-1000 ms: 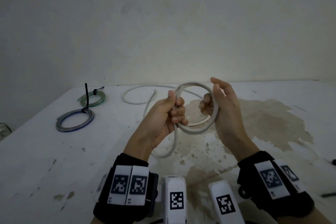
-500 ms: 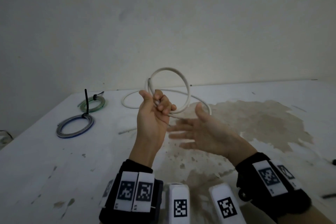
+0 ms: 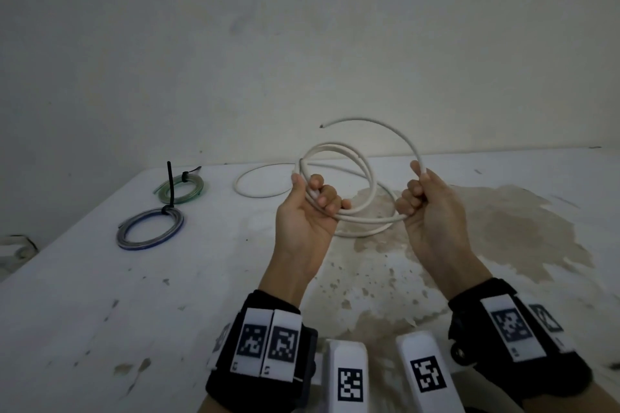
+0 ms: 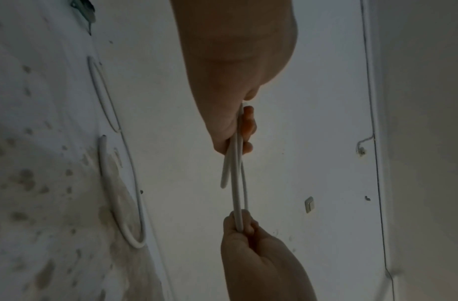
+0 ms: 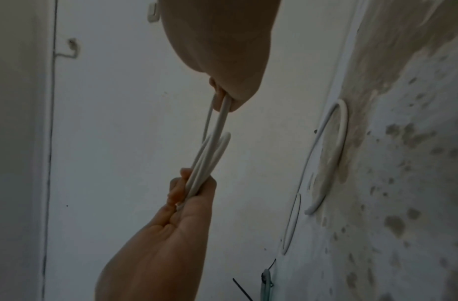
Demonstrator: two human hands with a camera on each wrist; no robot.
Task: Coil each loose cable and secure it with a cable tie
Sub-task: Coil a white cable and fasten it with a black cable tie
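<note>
In the head view, the white cable (image 3: 339, 188) is held up above the table (image 3: 100, 295) between the two hands. The left hand (image 3: 308, 211) is curled round the gathered loops at their left side, thumb up and fingers folded over the strands. The right hand (image 3: 426, 208) is closed in a fist round the strand further along, where the free tail rises, arcs over the coil and ends loose in the air. Two tied coils, a green one (image 3: 181, 189) and a blue one (image 3: 151, 228), are seen lying at the far left of the table, and a further white cable (image 3: 261, 183) lies behind the hands. No loose tie can be made out near the hands.

From the left wrist, the loops (image 4: 236, 183) are seen edge-on, pinched flat between thumb and fingers, with the right hand (image 4: 251, 244) gripping below.

From the right wrist, three or so strands (image 5: 207, 163) are seen fanned slightly apart at the left hand (image 5: 184, 203).

The step is judged to be laying in the last turn. It is best done if the tail is swept round to match the existing loops, passed under the left thumb, and the strands squeezed flush so nothing springs open before a tie is fetched
</note>
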